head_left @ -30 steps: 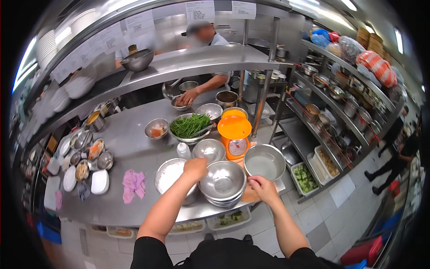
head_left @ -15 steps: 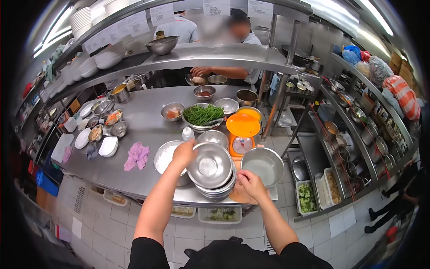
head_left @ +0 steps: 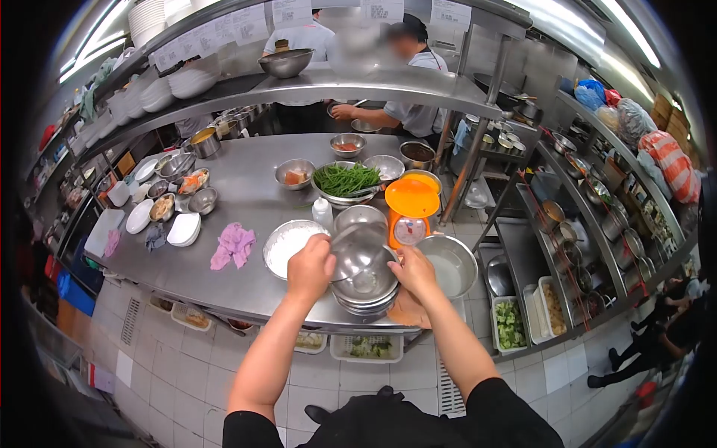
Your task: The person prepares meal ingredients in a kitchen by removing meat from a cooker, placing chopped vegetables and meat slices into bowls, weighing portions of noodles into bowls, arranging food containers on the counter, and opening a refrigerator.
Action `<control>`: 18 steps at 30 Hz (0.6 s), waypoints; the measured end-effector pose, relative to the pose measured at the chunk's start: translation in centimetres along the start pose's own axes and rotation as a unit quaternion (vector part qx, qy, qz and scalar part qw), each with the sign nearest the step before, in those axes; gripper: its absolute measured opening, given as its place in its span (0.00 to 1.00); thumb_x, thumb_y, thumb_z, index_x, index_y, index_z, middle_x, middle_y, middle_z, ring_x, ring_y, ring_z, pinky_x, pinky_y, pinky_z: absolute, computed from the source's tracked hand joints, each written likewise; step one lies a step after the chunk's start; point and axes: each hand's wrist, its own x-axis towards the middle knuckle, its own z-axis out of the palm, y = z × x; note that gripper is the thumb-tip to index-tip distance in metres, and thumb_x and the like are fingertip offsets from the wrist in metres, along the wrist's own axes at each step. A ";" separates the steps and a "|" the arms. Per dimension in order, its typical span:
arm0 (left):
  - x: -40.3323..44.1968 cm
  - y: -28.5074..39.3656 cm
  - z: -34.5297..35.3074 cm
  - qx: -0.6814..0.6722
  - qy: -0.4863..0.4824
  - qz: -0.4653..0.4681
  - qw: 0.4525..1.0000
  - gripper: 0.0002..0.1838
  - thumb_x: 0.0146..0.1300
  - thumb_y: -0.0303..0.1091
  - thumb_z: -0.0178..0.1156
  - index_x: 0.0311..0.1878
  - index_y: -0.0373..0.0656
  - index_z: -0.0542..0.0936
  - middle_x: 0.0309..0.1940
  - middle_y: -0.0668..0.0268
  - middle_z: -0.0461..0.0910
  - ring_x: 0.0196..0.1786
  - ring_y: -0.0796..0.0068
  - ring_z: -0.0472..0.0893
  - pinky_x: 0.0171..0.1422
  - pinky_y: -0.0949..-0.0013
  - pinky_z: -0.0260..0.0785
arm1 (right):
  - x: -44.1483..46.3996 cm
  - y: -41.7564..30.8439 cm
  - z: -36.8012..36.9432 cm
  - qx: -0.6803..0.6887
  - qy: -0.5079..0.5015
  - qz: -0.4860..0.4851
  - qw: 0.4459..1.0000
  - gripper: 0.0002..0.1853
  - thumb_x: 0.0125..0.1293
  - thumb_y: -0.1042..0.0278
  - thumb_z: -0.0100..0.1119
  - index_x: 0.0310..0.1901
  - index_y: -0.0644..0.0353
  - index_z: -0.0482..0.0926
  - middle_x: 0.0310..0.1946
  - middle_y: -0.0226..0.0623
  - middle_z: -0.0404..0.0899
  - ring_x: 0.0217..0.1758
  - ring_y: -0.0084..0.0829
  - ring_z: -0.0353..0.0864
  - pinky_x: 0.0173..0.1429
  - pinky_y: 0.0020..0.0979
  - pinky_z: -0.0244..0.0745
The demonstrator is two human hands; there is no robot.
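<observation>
My left hand point(head_left: 311, 270) is closed on the left rim of a steel mixing bowl point(head_left: 361, 248), which is blurred and tilted. At the bowl's right rim, my right hand point(head_left: 415, 271) has its fingers pinched. Below it stands a stack of steel bowls point(head_left: 367, 308) near the counter's front edge. A bowl of white powder point(head_left: 287, 246) sits just left of my left hand. Right of my right hand is a wide pot of cloudy liquid point(head_left: 452, 272). Another steel bowl point(head_left: 360, 218) lies partly hidden behind the held one.
An orange scale point(head_left: 412, 201), a white squeeze bottle point(head_left: 322, 213) and a bowl of green beans point(head_left: 346, 181) stand behind. A pink cloth point(head_left: 233, 246) lies to the left. Two people work beyond the overhead shelf point(head_left: 373, 86). Racks of bowls point(head_left: 590, 224) line the right.
My right hand has moved up from beside the stack to the held bowl's right rim. The bowl has shifted and tilted, and the head view has turned slightly.
</observation>
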 end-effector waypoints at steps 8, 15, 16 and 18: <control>-8.2 -2.9 -8.1 -0.221 0.157 -0.353 0.895 0.09 0.61 0.30 0.59 0.40 0.34 0.78 0.28 0.71 0.73 0.30 0.83 0.67 0.35 0.75 0.62 | 3.0 -0.3 0.4 -0.073 -0.066 0.019 0.995 0.14 0.56 0.61 0.64 0.40 0.60 0.78 0.40 0.49 0.82 0.46 0.50 0.81 0.51 0.44 0.75; -31.3 -9.3 -10.6 -0.225 0.212 -0.569 0.762 0.04 0.57 0.28 0.59 0.29 0.41 0.74 0.26 0.72 0.73 0.28 0.83 0.69 0.29 0.75 0.62 | 4.1 -0.2 0.3 -0.024 -0.092 0.085 0.992 0.16 0.57 0.60 0.61 0.45 0.59 0.77 0.43 0.51 0.83 0.50 0.50 0.81 0.54 0.45 0.74; -34.1 -9.3 -10.4 -0.236 0.209 -0.610 0.727 0.04 0.57 0.28 0.59 0.30 0.42 0.73 0.27 0.70 0.74 0.27 0.82 0.72 0.26 0.74 0.65 | 4.3 0.6 1.0 -0.016 -0.084 0.081 0.993 0.16 0.58 0.61 0.61 0.45 0.59 0.77 0.43 0.51 0.83 0.50 0.51 0.81 0.54 0.46 0.74; -37.0 -7.2 -9.4 -0.242 0.224 -0.651 0.684 0.04 0.58 0.29 0.58 0.33 0.42 0.74 0.28 0.69 0.75 0.27 0.79 0.75 0.25 0.72 0.69 | 4.9 3.1 3.0 -0.022 -0.056 0.031 0.998 0.16 0.59 0.61 0.60 0.47 0.58 0.76 0.42 0.51 0.82 0.49 0.52 0.81 0.52 0.47 0.75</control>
